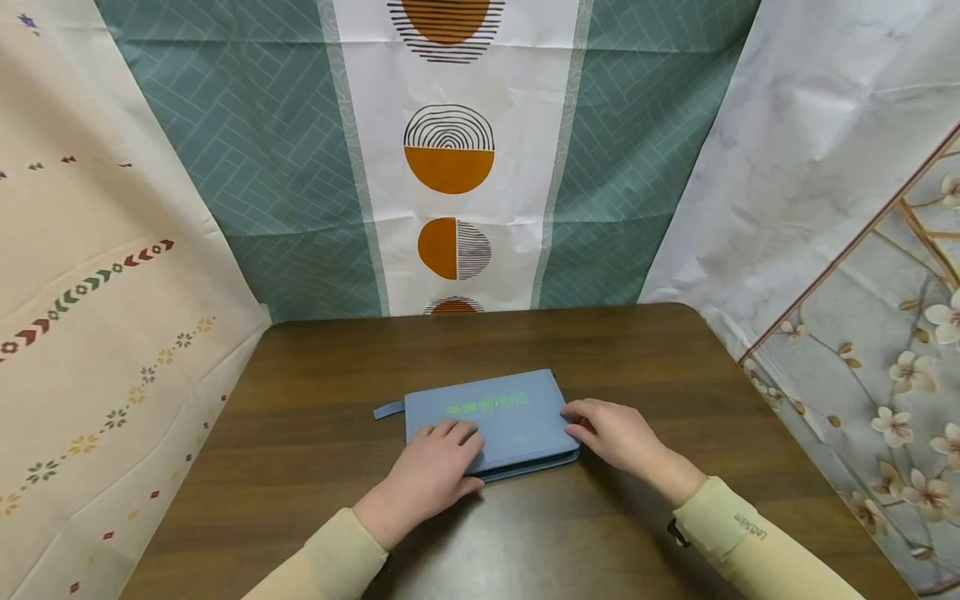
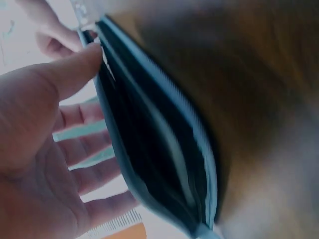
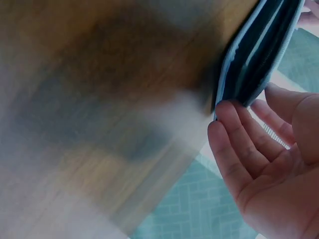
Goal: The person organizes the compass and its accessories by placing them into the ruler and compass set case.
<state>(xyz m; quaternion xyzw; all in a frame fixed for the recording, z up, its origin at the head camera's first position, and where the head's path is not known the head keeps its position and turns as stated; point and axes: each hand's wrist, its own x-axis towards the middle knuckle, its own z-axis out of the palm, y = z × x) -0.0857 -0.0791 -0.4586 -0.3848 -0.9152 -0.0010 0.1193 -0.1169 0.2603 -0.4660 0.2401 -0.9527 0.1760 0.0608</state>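
A flat blue zip case [image 1: 517,437] with green lettering lies on the table, slightly askew. Its front side gapes, and the left wrist view looks into the dark interior between the zip edges [image 2: 172,92]. My left hand [image 1: 431,475] holds the front left of the case, fingers spread over the cover and thumb at the front edge. At the right end, my right hand [image 1: 618,433] pinches the corner. The right wrist view has that thumb [image 3: 284,102] against the cover's edge and fingertips by the lower edge. A pale layer shows inside; the other contents are hidden.
A blue strap [image 1: 388,409] sticks out from the case's left end. The brown wooden table [image 1: 330,358] has a rounded far right corner. Patterned cloth hangs behind it [image 1: 300,167] and at both sides.
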